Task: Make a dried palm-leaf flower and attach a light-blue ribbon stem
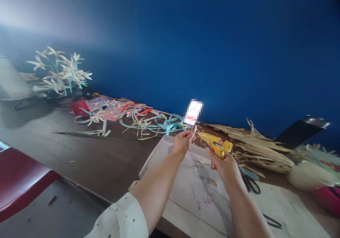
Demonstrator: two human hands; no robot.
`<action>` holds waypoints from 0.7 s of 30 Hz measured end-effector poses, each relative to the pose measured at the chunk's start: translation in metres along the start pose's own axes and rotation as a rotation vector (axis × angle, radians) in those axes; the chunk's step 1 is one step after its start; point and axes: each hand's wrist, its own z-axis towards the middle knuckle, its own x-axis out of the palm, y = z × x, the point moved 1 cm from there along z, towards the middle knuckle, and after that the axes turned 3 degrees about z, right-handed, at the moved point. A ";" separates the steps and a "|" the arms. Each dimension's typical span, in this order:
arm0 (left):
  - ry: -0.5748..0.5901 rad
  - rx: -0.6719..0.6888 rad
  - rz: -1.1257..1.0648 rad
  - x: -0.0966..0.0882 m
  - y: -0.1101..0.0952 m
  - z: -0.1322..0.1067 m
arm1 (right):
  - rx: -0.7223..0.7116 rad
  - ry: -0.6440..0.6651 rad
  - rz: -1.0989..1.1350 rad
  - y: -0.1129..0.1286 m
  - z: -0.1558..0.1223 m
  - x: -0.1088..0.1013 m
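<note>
My right hand [222, 164] is wrapped round the handle of a yellow hot glue gun [216, 143], whose nozzle points left. A small orange light glows on the gun's side. Close to the nozzle, my left hand [183, 141] pinches a small pale strip [196, 128], perhaps dried leaf; its exact shape is too small to make out. Both hands are above a shallow white box lid [176, 185] with pink handwritten numbers on it. A few pale scraps [208, 180] lie in the lid.
Blue tubing [170, 124] and pale strips are heaped behind the lid. Dried leaves [255, 144] and a black bottle [300, 133] lie at right, above black scissors [251, 185]. Pale handmade flowers [67, 71] stand far left. A blue partition [170, 54] borders the table.
</note>
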 end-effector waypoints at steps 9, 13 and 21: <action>-0.009 0.005 0.022 0.000 0.000 0.000 | 0.004 -0.016 -0.007 -0.002 0.001 0.000; -0.009 0.010 0.016 0.000 -0.001 -0.001 | 0.007 0.052 -0.018 -0.007 0.005 -0.002; -0.011 0.008 0.021 0.001 -0.002 -0.002 | 0.040 0.002 -0.044 -0.001 0.002 -0.002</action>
